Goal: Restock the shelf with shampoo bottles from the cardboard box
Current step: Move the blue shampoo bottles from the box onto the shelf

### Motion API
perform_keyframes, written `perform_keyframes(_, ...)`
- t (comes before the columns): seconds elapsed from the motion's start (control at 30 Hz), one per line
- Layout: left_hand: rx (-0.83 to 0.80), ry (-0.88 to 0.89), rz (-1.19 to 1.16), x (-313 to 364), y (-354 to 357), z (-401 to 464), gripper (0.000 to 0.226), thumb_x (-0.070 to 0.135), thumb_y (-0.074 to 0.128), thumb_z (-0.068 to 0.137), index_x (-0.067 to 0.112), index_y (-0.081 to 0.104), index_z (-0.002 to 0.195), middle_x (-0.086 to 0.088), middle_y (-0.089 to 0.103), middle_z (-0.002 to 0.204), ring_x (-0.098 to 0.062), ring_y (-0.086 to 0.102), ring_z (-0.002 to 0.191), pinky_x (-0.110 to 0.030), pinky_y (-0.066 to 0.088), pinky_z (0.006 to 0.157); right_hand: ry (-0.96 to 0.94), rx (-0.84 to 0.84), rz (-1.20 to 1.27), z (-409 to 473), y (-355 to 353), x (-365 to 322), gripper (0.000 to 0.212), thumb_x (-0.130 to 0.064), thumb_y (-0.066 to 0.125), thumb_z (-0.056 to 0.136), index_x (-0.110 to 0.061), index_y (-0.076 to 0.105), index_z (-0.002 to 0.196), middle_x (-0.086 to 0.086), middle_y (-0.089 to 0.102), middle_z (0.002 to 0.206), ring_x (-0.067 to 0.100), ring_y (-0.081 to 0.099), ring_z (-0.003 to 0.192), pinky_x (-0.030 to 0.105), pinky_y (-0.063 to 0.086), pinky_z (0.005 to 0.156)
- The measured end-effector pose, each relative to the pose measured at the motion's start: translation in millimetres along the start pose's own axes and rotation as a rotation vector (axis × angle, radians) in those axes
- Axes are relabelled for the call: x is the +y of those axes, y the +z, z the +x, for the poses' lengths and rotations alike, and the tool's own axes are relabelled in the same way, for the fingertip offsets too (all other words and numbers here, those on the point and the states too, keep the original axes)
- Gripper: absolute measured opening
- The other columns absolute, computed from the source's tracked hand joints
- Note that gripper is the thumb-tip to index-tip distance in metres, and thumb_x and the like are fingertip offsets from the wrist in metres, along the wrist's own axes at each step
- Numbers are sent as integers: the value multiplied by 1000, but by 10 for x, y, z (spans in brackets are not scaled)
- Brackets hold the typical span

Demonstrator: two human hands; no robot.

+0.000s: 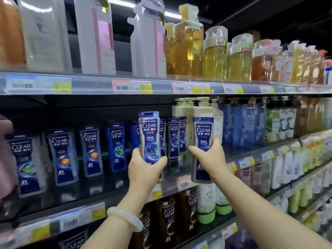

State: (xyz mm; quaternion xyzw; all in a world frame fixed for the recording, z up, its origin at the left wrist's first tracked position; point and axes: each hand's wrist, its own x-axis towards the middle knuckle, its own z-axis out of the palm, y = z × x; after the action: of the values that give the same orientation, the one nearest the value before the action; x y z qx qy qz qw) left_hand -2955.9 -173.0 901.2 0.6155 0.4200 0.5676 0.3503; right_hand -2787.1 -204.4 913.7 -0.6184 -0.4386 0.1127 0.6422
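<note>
Gripping bottles [202, 150] (both upright), raised.

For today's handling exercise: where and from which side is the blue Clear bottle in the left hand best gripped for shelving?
Grip the Clear bottle round its lower body from the front, as the left hand does: it is upright, its waist narrows, and its cap stays free.

Both forearms are bare, with no sleeves showing up to the bottom edge of the view. The left wrist wears a smooth, pale, milky-white bangle [125, 218], thick and rounded, sitting loosely below the left hand [143, 168]. The right hand [209, 157] and its wrist carry nothing.
</note>
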Motion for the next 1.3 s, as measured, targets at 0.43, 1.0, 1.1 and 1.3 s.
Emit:
perform_keyframes(0.43,52,-51,55,-260,585,543,45,18,77,72,23,48,106,17,58,86,5,53,76,-24,41,74,-169,-116,109,1312,362,440,27,-11,74,76,-22,53,89,-7,64,85,6,61,77,26,49,73)
perform_keyframes(1.0,200,13,121,-398,1092,711,47,18,78,71,17,50,109,9,63,97,-4,61,87,-24,46,75,-94,-368,-355,1654,405,1128,55,-34,83,65,-17,47,103,1,61,101,20,62,91,31,52,79)
perform_keyframes(1.1,195,19,131,-409,1097,696,46,19,78,72,20,49,107,13,61,95,0,59,87,-16,44,68,-86,-403,-574,1642,345,1087,46,-44,77,70,-12,51,91,1,60,83,18,59,73,28,49,64)
perform_keyframes(1.3,209,35,117,-358,1110,698,45,18,77,71,21,50,107,12,63,95,2,58,85,-15,44,68,-86,-390,-578,1644,414,1023,42,-39,75,74,-9,49,88,3,57,83,16,53,68,26,44,58)
